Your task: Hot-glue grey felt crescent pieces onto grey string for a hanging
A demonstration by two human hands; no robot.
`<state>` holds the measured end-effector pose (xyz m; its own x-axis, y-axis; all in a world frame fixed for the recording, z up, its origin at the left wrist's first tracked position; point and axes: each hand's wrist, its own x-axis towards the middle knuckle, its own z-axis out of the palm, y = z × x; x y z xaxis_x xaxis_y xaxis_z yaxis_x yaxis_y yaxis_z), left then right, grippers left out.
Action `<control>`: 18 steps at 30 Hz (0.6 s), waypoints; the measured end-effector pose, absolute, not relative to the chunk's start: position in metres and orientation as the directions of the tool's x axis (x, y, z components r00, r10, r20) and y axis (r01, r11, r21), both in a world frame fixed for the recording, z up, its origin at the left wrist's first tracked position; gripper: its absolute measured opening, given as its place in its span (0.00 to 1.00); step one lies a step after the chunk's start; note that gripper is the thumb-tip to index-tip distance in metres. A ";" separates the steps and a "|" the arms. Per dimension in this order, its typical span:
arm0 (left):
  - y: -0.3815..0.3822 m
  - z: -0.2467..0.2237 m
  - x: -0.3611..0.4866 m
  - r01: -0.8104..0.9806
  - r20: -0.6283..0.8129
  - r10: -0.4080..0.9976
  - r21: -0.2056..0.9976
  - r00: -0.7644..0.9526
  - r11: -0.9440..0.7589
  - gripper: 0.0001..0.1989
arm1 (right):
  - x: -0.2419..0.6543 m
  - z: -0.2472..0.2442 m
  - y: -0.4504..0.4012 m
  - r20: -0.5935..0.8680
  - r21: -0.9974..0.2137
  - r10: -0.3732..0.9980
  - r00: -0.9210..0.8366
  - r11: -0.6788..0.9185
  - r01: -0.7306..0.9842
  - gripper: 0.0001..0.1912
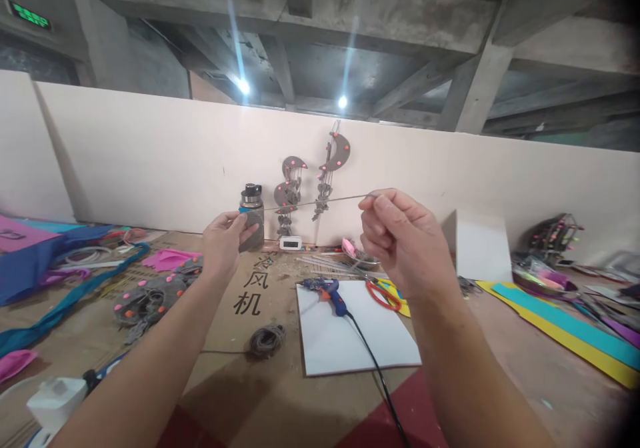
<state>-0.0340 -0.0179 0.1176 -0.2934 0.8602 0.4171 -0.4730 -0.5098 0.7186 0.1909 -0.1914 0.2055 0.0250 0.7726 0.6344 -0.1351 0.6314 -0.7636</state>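
A thin grey cord [315, 202] is stretched nearly level between my hands, in front of the back panel. My left hand [223, 241] pinches its left end, with the other fingers partly spread. A dark grey patch beside those fingers overlaps the bottle [251, 198]; I cannot tell whether it is a separate piece. Curled almost into a fist, my right hand [400, 231] grips the cord's right end between thumb and forefinger. Below, on the cardboard, lies a coil of grey cord [267, 340], its strand running left behind my left forearm.
A blue glue gun [327, 293] lies on a white board [357, 341], its black cable trailing forward. Red-handled scissors [383, 297] are beside it. Grey moon-shaped hangings [340, 151] hang on the panel. Grey felt pieces [145, 301] lie left, coloured sheets [565, 328] right, a white plug [57, 398] front left.
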 end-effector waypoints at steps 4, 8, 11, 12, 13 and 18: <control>-0.016 0.117 -0.035 -0.494 0.390 0.874 0.722 -0.290 -0.485 0.10 | 0.189 0.196 -0.210 0.602 -0.798 0.788 -0.129 0.597 -0.077 0.12; -0.016 0.119 -0.037 -0.523 0.342 0.903 0.736 -0.259 -0.429 0.10 | 0.191 0.186 -0.228 0.503 -0.788 0.793 -0.343 0.584 0.195 0.10; -0.017 0.120 -0.038 -0.534 0.320 0.916 0.745 -0.242 -0.401 0.09 | 0.197 0.187 -0.240 0.530 -0.750 0.772 -0.352 0.620 0.231 0.09; -0.018 0.120 -0.038 -0.538 0.316 0.918 0.744 -0.242 -0.397 0.09 | 0.200 0.189 -0.244 0.547 -0.756 0.770 -0.329 0.623 0.200 0.08; -0.018 0.120 -0.039 -0.543 0.311 0.919 0.742 -0.241 -0.394 0.08 | 0.202 0.190 -0.249 0.564 -0.764 0.770 -0.299 0.624 0.163 0.08; -0.018 0.121 -0.043 -0.566 0.259 0.926 0.735 -0.274 -0.374 0.06 | 0.203 0.198 -0.274 0.641 -0.748 0.736 -0.216 0.663 0.040 0.05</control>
<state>-0.0428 -0.0175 0.1214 -0.2743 0.9260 0.2594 -0.5658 -0.3735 0.7351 0.2030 -0.2743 0.1984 -0.2161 0.7362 0.6413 0.0398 0.6629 -0.7476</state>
